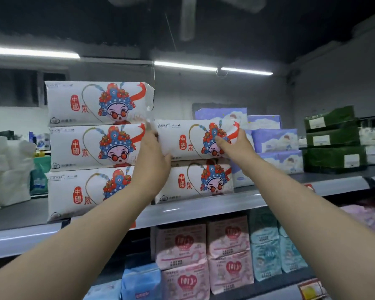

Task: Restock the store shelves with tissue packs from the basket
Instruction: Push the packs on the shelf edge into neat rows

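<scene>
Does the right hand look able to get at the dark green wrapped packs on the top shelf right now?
Probably not yet: the right hand holds the white opera-face tissue pack. Once freed, nothing stands before the dark green wrapped packs.

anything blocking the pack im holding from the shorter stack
Nothing visible: the white opera-face tissue pack, gripped by the left hand and right hand, is directly over the lone matching pack, right of the three-high stack.

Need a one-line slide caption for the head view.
Left hand and right hand hold a white tissue pack atop a lower pack on the upper shelf, beside a three-high stack.
</scene>
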The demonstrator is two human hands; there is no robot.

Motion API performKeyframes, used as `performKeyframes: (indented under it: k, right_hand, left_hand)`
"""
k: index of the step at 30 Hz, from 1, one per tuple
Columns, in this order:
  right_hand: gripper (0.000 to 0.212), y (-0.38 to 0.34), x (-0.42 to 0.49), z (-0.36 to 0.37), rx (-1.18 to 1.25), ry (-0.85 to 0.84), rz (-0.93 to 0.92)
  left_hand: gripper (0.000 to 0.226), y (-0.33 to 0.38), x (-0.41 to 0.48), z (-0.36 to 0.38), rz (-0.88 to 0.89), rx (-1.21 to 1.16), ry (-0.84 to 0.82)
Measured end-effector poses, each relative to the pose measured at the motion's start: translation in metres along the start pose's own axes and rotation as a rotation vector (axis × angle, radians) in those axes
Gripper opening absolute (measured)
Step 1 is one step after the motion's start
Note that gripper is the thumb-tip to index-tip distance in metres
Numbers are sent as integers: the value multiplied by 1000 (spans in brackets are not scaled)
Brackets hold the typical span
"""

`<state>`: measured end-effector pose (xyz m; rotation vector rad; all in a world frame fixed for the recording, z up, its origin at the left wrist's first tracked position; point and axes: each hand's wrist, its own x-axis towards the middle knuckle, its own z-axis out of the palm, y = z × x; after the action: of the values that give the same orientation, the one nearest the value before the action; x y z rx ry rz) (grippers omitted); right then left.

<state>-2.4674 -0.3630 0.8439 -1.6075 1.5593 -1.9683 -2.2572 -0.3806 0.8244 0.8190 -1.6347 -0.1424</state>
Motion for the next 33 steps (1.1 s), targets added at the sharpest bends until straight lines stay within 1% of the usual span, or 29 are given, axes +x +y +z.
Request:
performKeyframes:
  k: [3, 6, 8, 10, 12, 13, 15, 17, 19, 20, 21, 23, 26, 33]
  right_hand:
    - [70, 5, 6, 8, -59, 9, 5]
    - [65, 10, 6, 19, -96, 32, 18]
    - [65, 14, 3, 25, -129, 31, 37]
    - [65, 18, -5, 28, -166, 17, 38]
    - [67, 20, -18, 28, -241, 20, 13]
    - [71, 21, -26, 27, -308, 23, -8]
    - [84, 23, -48, 27, -488, 40, -85]
    - [87, 24, -73, 33, -622, 52, -278]
    - [83, 26, -97, 45, -715, -27, -453]
    - [83, 26, -108, 52, -762, -94, -497]
    - [84, 27, -126, 66, -804, -180, -517]
    - [82, 28, -146, 80, -856, -285, -521]
    - [81, 27, -192, 116, -890, -422, -532]
    - [77, 13, -308, 216, -832, -716, -531]
  left_hand:
    - [56, -5, 6, 3, -10, 74, -30]
    - [74, -1, 3, 4, 10, 146, -110]
    - [79, 0, 1, 3, -17, 185, -179]
    - [71, -2, 2, -1, -15, 256, -235]
    - [59, -4, -1, -9, 34, 318, -276]
    - [56, -4, -4, -14, 65, 344, -294]
    - [57, -6, -14, -28, 139, 405, -325]
    - [65, -14, -31, -46, 203, 483, -368]
    - [69, -28, -54, -67, 249, 585, -425]
    - [70, -35, -63, -77, 267, 637, -455]
    - [71, -47, -77, -93, 262, 697, -491]
    - [74, -60, -95, -110, 263, 791, -529]
    - [75, -82, -133, -149, 157, 874, -611]
    - [79, -138, -236, -258, -126, 957, -694]
